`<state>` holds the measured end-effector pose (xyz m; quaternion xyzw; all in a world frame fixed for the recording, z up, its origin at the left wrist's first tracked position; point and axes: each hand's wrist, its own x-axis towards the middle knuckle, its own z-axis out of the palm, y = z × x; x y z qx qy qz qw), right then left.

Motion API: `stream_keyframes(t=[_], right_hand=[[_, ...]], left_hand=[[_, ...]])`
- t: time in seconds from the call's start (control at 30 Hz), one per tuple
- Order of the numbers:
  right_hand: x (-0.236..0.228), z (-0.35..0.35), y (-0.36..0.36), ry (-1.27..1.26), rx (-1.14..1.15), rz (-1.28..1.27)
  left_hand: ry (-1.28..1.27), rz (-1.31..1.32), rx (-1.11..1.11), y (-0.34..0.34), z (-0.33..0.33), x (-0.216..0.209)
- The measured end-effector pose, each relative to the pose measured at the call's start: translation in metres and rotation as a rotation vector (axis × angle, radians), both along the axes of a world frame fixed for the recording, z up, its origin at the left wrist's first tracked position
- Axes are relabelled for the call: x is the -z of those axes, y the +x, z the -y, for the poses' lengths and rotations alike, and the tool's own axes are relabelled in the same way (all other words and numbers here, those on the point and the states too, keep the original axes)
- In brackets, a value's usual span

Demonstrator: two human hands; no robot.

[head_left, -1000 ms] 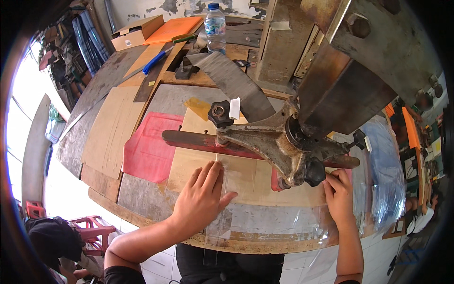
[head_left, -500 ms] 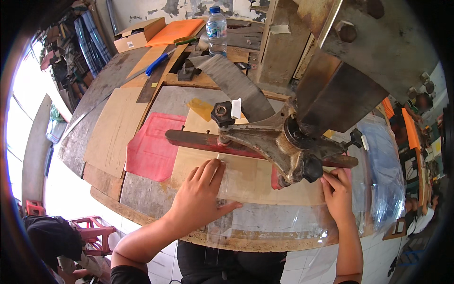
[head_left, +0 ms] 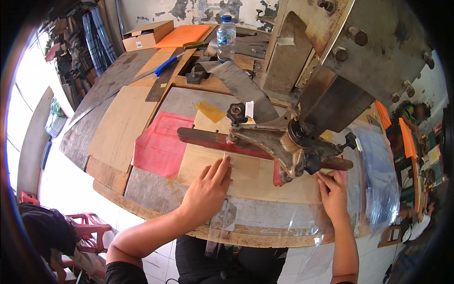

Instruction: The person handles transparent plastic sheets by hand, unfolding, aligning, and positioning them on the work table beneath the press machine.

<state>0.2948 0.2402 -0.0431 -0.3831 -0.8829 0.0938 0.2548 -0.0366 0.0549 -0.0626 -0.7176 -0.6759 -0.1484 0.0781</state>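
Observation:
My left hand [head_left: 205, 190] lies with stretched fingers on a beige sheet [head_left: 253, 182], its fingertips just in front of a long reddish press bar [head_left: 203, 138]. The thumb is out of sight. My right hand [head_left: 335, 193] pinches the edge of a clear plastic sheet [head_left: 279, 217] near the bar's right end. This film spreads over the beige sheet, and part hangs over the table's front edge. Above it, a worn metal press head [head_left: 286, 149] with black knobs carries the bar. A pink-red sheet [head_left: 158, 146] lies left of the beige one.
A stack of clear bluish plastic [head_left: 378, 180] lies on the right. Farther back are a blue-handled knife [head_left: 165, 65], a water bottle [head_left: 226, 40], a cardboard box [head_left: 147, 35] and an orange sheet [head_left: 184, 35]. Other people sit at the lower left and far right.
The view has shifted slightly. My left thumb, spread out before, is now tucked out of sight. My right hand keeps its pinch beside the bar's end.

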Motion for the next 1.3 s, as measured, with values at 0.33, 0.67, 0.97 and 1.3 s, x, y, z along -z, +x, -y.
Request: stream_keyframes(t=[0.33,0.67,0.97,1.3], right_hand=[[0.005,-0.003,0.002,0.004,-0.002,-0.010],[0.006,-0.005,0.003,0.000,-0.002,-0.018],[0.006,-0.005,0.003,0.031,-0.013,-0.012],[0.007,-0.005,0.003,0.027,0.001,-0.011]], left_hand=[[-0.058,-0.113,0.011,0.003,0.004,-0.003],[-0.065,-0.072,0.038,0.003,0.006,-0.009],[-0.047,-0.086,0.036,0.003,0.007,-0.006],[-0.093,-0.072,-0.018,0.005,0.005,-0.006]])
